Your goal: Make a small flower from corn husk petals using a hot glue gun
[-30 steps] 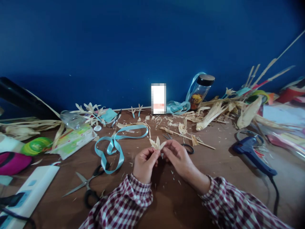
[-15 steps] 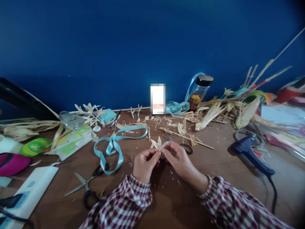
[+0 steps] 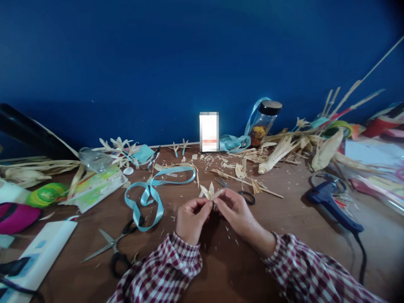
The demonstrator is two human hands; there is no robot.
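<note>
A small pale husk flower (image 3: 210, 191) with pointed petals stands upright between my two hands at the middle of the table. My left hand (image 3: 193, 216) pinches its base between thumb and fingers. From the right, my right hand (image 3: 238, 214) is closed on a petal of the same flower, its thumb and forefinger pressed together. The fingers partly hide the flower's lower end. Just behind my right hand lies a small pair of scissors (image 3: 249, 197), partly covered by it. A loop of light blue ribbon (image 3: 159, 210) rests left of my left hand.
Open scissors (image 3: 110, 244) and a white power strip (image 3: 47, 248) lie at left. On the right is a blue glue gun (image 3: 334, 206) with its cord. Husks (image 3: 277, 155), a tilted jar (image 3: 263, 122) and husk flowers (image 3: 120, 149) line the back, before a blue wall.
</note>
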